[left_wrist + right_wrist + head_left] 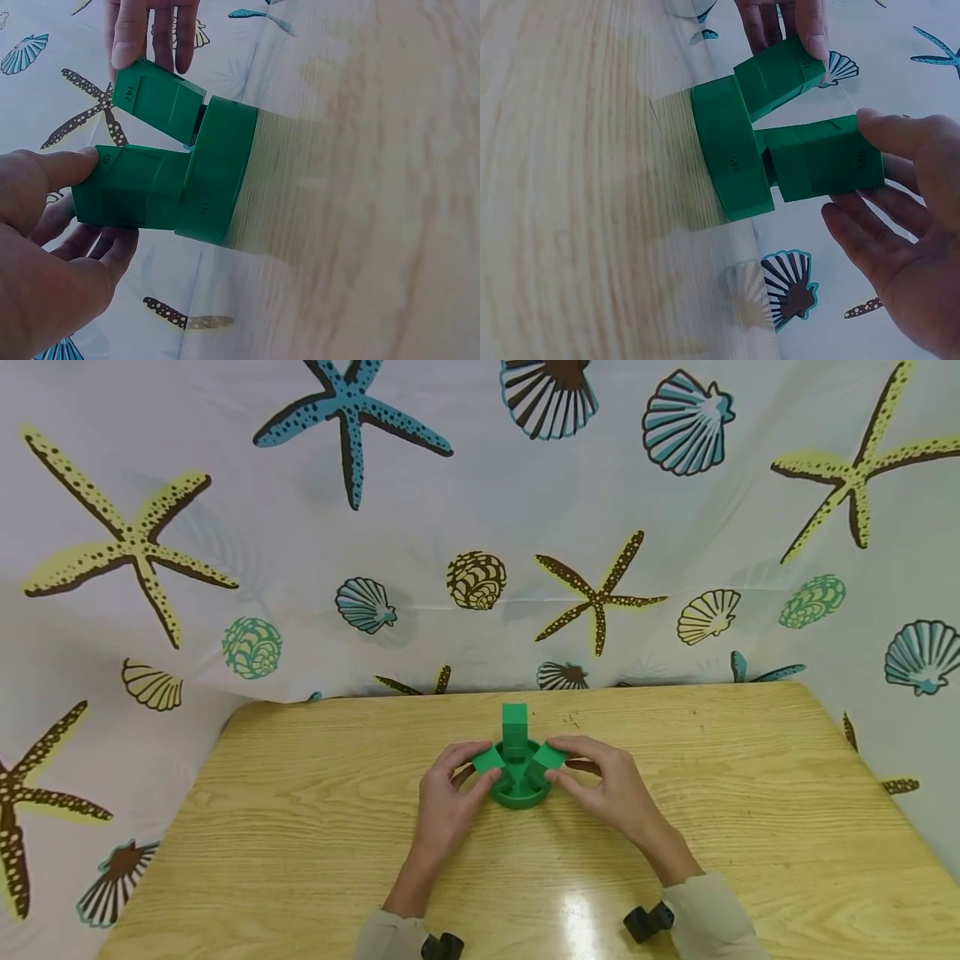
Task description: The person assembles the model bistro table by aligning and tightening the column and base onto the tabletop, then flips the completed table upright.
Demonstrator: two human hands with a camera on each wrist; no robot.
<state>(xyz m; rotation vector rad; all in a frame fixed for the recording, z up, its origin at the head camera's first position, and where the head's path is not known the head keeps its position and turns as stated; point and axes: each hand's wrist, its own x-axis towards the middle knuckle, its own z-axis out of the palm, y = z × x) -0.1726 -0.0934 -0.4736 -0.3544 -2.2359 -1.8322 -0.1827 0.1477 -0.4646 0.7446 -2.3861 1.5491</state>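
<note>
A round green base stands on the wooden table, and three angular green blocks rise from it. My left hand pinches the top of the left block between thumb and fingers. On the other side, my right hand grips the right block the same way. Both held blocks lean outward; the back block stands upright, touched by neither hand. In the right wrist view, a narrow dark gap shows between the right block and the base's rim. Small numbers mark the parts.
The wooden table runs back to a white cloth printed with starfish and shells. Black wrist cameras sit at both sleeves. Light glares on the tabletop near its front edge.
</note>
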